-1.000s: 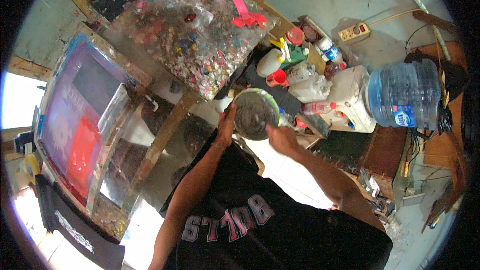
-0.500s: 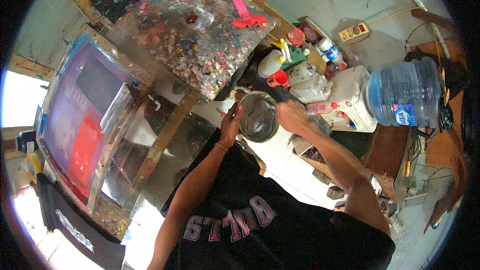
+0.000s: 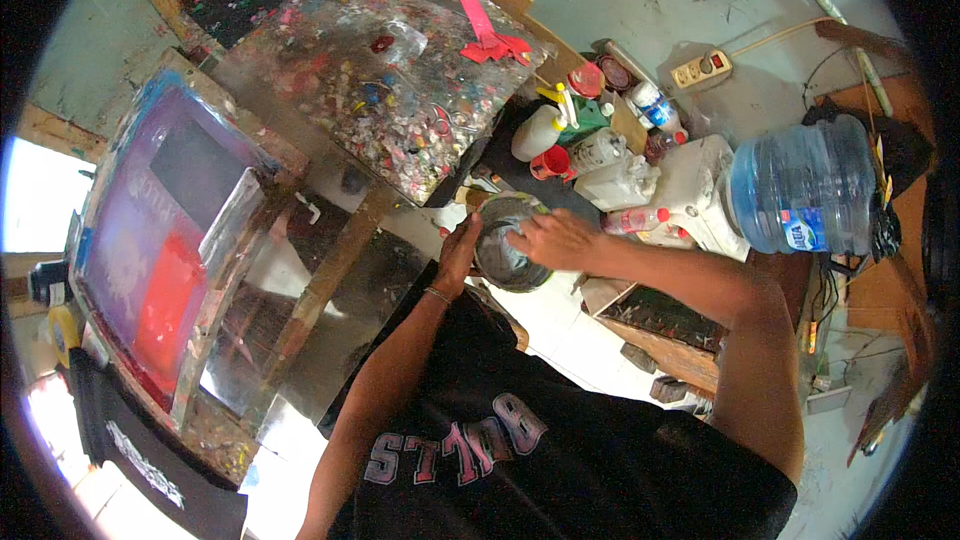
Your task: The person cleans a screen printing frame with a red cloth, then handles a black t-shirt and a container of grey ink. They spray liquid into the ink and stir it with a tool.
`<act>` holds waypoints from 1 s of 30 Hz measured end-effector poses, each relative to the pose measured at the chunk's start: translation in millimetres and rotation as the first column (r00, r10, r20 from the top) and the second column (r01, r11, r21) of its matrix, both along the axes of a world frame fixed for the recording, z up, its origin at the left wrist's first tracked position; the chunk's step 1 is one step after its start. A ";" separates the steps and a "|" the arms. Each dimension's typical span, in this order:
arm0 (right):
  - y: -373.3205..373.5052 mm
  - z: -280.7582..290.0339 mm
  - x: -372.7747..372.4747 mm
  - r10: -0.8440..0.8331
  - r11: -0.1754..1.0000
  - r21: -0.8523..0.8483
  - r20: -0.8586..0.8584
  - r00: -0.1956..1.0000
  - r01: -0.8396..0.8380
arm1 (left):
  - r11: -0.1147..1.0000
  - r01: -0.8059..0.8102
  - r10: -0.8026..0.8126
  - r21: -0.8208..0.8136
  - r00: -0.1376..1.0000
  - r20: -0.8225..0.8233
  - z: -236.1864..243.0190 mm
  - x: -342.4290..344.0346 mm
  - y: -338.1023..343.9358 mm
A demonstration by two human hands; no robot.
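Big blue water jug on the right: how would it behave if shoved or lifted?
The blue water jug lies on its side, so a push would likely roll it, though clutter beside it may block that. It looks mostly empty and translucent, so it is probably light for its bulk. The smooth rounded plastic wall offers little grip; one hand would likely slip unless it takes the neck.

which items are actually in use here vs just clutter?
In use: left hand gripping the round grey container; right hand reaching into it.

Lying about: big water jug, white squeeze bottle, power strip, paint-spattered table, printing screen frame.
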State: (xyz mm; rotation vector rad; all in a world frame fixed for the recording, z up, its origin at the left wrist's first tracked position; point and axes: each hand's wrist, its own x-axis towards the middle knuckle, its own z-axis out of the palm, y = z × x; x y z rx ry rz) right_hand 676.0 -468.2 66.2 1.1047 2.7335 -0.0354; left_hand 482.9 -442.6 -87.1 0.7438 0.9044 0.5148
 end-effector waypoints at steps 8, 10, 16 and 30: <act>-22.1 -19.1 41.3 -0.421 0.870 -0.178 0.215 0.881 0.459 | 0.986 -0.052 0.059 0.158 0.997 -0.040 16.4 -1.5 2.9; -44.8 -33.8 20.3 -0.728 0.497 -0.392 0.298 0.618 0.774 | 0.992 -0.095 0.103 0.082 0.990 -0.094 16.3 0.3 0.3; -55.0 -59.8 -13.2 -0.981 -0.171 -0.925 0.129 -0.145 0.338 | 0.975 0.001 0.032 0.220 0.989 -0.145 13.8 -1.1 1.1; -70.0 -33.8 2.9 -0.750 0.563 -0.478 0.046 0.660 0.674 | 0.986 -0.138 0.142 0.097 0.989 -0.044 7.4 0.1 1.2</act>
